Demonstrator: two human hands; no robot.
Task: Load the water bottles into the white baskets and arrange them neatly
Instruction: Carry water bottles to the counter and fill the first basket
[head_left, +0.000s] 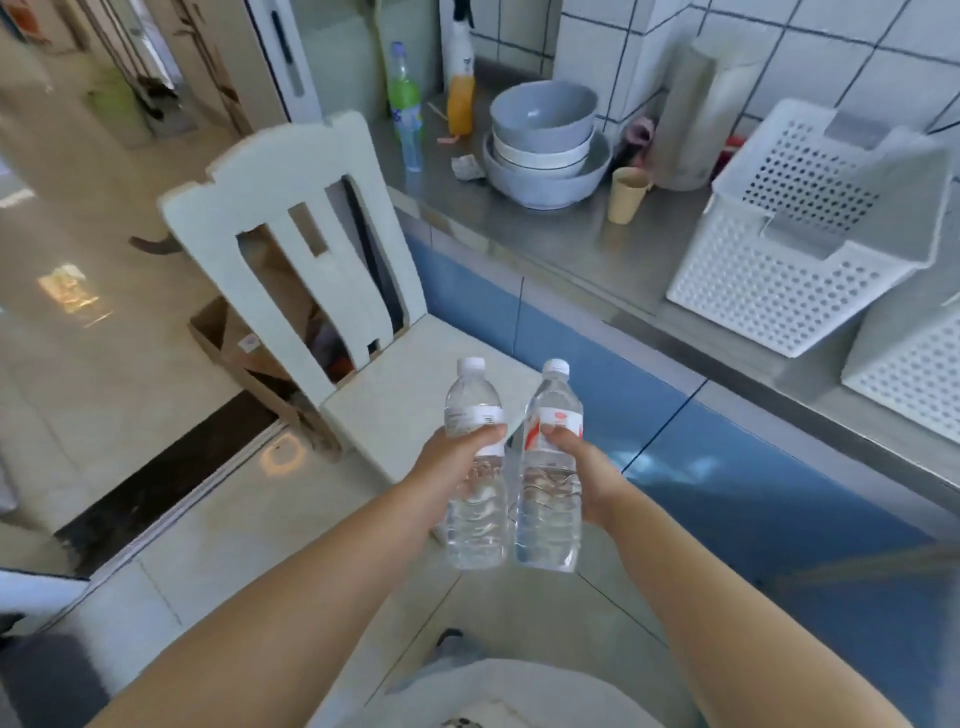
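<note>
Pale floor tiles (218, 587) and a steel counter (597, 249) framed the scene. At lower centre, the left hand (457, 462) was wrapped around the middle of a clear water bottle with a white label (475, 467), thumb across the label's lower edge. Just beside it, the right hand (587, 473) gripped a taller water bottle with a red-and-white label (550, 467) the same way. Both bottles stood upright in the air, capped, side by side, above the floor. Behind them stood a white chair (291, 249) with a cardboard box (234, 343) beyond its back. On the counter at right sat a white basket (810, 234), perforated, with a second white basket (914, 374) at the frame's right edge. Farther up the counter, toward upper centre, were stacked bowls (545, 140), a beige cup (626, 195), a green-labelled bottle (405, 104) and a spray bottle (460, 78).
</note>
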